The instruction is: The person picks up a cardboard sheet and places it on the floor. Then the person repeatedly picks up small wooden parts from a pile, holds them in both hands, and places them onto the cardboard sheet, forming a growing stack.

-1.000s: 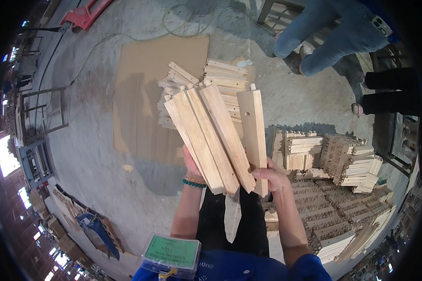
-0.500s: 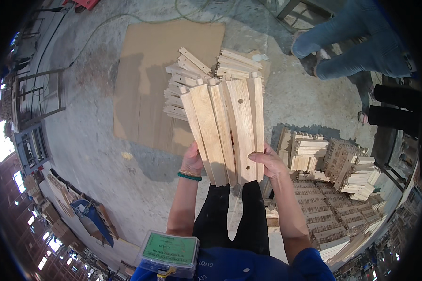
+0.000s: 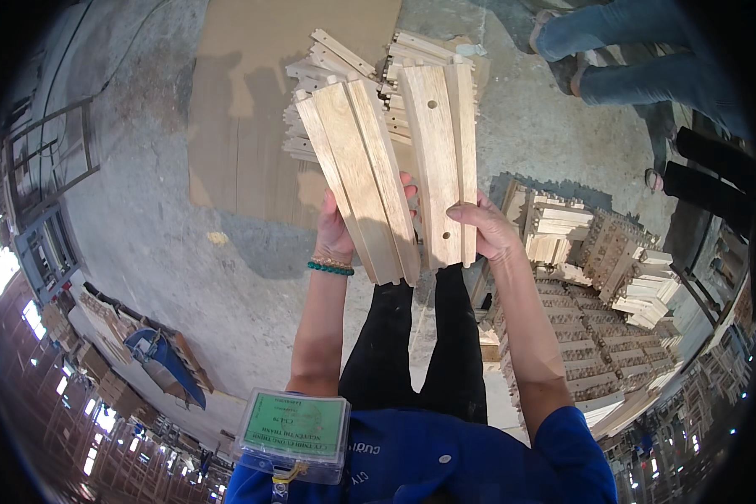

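Observation:
My left hand is wrapped round a bundle of pale wooden slats, its fingertips showing at the bundle's right side. In my right hand is a second bundle of wooden slats, the thumb pressed over the face of the front one. That front slat has two round holes. Small tenons stick out at the far ends of the slats. A narrow gap separates the two bundles. Beyond them, loose piles of similar slats lie on a flat cardboard sheet, partly hidden by what I hold.
On the right stand stacked wooden pieces beside a broad layer of more stacked parts. Another person's legs in jeans are at the upper right, with dark trouser legs below. A metal frame and a blue object are at left.
The slats were held together as one fanned group; now they are parted into two bundles, one per hand. The whole scene has shifted upward in the view.

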Demonstrator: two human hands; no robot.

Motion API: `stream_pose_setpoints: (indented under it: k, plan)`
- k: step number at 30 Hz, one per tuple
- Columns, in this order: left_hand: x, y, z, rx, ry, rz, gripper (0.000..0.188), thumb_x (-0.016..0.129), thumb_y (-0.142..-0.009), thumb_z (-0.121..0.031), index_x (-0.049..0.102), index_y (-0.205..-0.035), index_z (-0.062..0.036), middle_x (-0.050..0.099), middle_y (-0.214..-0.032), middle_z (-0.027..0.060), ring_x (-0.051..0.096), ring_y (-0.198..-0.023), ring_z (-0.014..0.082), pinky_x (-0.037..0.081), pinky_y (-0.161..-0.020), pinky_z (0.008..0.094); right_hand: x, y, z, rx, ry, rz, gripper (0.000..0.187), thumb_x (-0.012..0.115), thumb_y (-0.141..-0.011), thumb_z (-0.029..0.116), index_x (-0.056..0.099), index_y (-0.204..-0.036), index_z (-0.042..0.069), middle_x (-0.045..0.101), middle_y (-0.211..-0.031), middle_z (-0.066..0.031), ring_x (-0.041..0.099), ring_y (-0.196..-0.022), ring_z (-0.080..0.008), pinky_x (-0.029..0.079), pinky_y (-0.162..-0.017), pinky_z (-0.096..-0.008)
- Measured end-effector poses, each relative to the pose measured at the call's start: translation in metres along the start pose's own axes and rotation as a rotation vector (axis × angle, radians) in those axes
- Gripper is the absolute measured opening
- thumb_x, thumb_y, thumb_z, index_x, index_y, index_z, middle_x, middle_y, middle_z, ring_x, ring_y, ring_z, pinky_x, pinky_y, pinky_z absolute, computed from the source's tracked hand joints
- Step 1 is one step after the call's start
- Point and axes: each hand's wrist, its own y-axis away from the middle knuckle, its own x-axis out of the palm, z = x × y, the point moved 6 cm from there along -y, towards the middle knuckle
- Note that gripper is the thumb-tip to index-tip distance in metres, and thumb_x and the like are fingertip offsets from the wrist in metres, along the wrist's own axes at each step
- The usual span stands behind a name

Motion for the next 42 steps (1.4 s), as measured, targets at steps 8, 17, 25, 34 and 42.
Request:
stream_pose_setpoints:
  k: [8, 17, 25, 34, 42]
  plan:
    - [-0.020, 0.007, -0.010, -0.008, 0.020, -0.120, 0.106, 0.068, -0.067, -0.060, 0.015, -0.141, -0.0065, 0.028, -0.137, 0.0270, 0.032, -0.126, 0.0424, 0.027, -0.099, 0.0633, -0.004, -0.010, 0.005, -0.040, 0.149, -0.049, 0.067, 0.064, -0.071, -0.001, 0.039, -0.133, 0.008, 0.054, -0.121, -0.0079, 0.055, -0.106, -0.0173, 0.043, -0.094, -0.0325]
    - [-0.041, 0.020, -0.023, 0.062, 0.050, -0.160, 0.092, 0.053, -0.077, -0.062, 0.021, -0.139, -0.0028, 0.031, -0.137, 0.0252, 0.031, -0.127, 0.0399, 0.034, -0.098, 0.0567, -0.036, -0.055, -0.003, -0.007, 0.472, -0.249, 0.068, 0.063, -0.070, 0.004, 0.036, -0.133, 0.003, 0.055, -0.116, -0.0108, 0.056, -0.100, -0.0194, 0.044, -0.087, -0.0299]
    - [-0.078, 0.044, -0.047, 0.207, 0.097, -0.224, 0.086, 0.052, -0.080, -0.058, 0.022, -0.138, -0.0019, 0.035, -0.134, 0.0250, 0.036, -0.124, 0.0394, 0.036, -0.097, 0.0567, -0.094, -0.181, -0.011, -0.026, 1.182, -0.397, 0.072, 0.064, -0.064, 0.009, 0.037, -0.130, 0.004, 0.056, -0.112, -0.0180, 0.056, -0.101, -0.0289, 0.044, -0.086, -0.0381]
    - [-0.101, 0.042, -0.086, 0.370, 0.134, -0.307, 0.086, 0.056, -0.079, -0.055, 0.020, -0.139, -0.0061, 0.034, -0.135, 0.0241, 0.035, -0.125, 0.0384, 0.035, -0.098, 0.0576, 0.013, -0.291, 0.018, -0.219, 1.822, -0.252, 0.063, 0.064, -0.071, 0.019, 0.041, -0.128, 0.011, 0.056, -0.115, -0.0181, 0.055, -0.105, -0.0315, 0.045, -0.088, -0.0407]
    - [-0.106, 0.029, -0.107, 0.414, 0.029, -0.284, 0.085, 0.061, -0.078, -0.052, 0.024, -0.137, -0.0030, 0.038, -0.133, 0.0217, 0.038, -0.124, 0.0354, 0.038, -0.100, 0.0483, 0.074, -0.234, -0.026, 0.103, 0.987, 0.247, 0.061, 0.064, -0.080, 0.021, 0.037, -0.134, 0.009, 0.053, -0.117, -0.0117, 0.052, -0.106, -0.0210, 0.042, -0.090, -0.0308]
